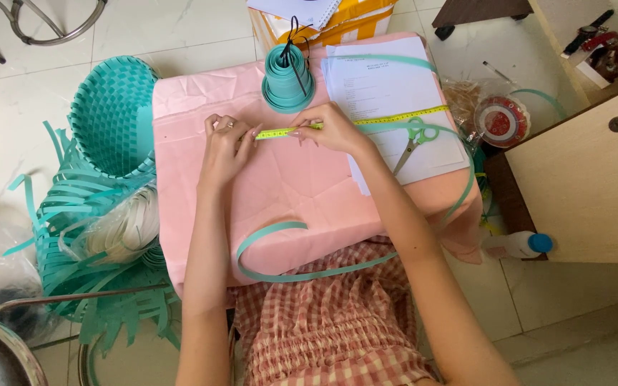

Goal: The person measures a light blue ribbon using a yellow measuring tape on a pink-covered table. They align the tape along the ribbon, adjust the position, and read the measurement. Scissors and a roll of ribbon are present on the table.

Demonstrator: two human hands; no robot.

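A yellow measuring tape (352,123) lies flat and stretched straight across the pink-covered worktop (287,186), its far end running over white papers. A teal plastic strip (302,250) lies under it and curves in a loose loop off the worktop's near edge.

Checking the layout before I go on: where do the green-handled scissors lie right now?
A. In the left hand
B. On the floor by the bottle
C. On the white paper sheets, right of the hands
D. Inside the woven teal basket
C: the scissors lie on the white paper sheets, just right of the right hand, under the yellow measuring tape.
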